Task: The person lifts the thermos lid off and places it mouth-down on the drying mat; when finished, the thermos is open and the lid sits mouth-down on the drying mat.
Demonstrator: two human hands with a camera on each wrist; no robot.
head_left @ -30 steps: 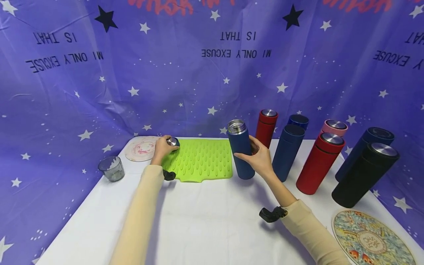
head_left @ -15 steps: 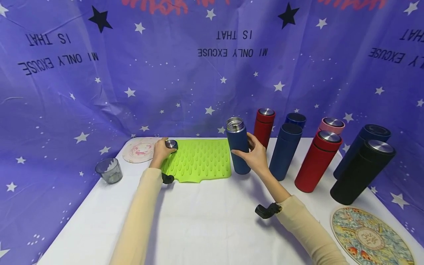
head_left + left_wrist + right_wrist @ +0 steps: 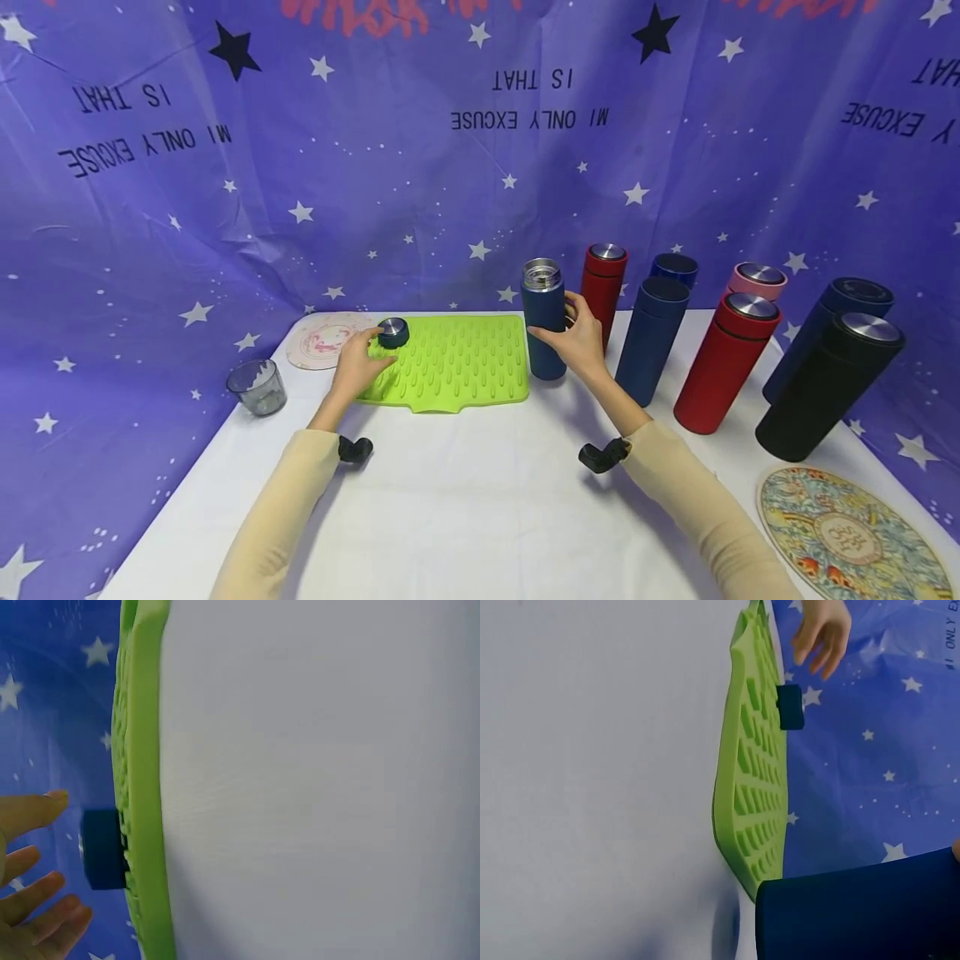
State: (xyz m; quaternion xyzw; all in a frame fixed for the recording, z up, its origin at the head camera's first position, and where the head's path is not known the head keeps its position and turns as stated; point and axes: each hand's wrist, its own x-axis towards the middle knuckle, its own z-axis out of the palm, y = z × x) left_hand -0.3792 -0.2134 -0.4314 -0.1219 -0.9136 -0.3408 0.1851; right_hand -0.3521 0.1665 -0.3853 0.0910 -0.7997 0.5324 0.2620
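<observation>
My right hand (image 3: 583,335) grips a dark blue thermos flask (image 3: 545,333) by its side. The flask is upright with its threaded steel mouth uncovered, at the right edge of a green ridged mat (image 3: 457,358). In the right wrist view, a small gap shows between the flask's base (image 3: 780,922) and the white table. On the mat's far left corner sits a blue lid (image 3: 393,333) with a steel top. Just in front of the lid is my left hand (image 3: 358,362), fingers spread and apart from it; the left wrist view shows the lid (image 3: 103,849) standing free of the fingers.
Several closed thermos flasks stand at the right, including a red one (image 3: 726,367), a blue one (image 3: 652,342) and a black one (image 3: 828,392). A glass cup (image 3: 258,387) and a pinkish round mat (image 3: 318,342) lie left. A patterned round mat (image 3: 795,517) is at front right.
My left hand has let go of the lid on the mat and drawn back toward me. The right hand has moved the flask slightly farther away.
</observation>
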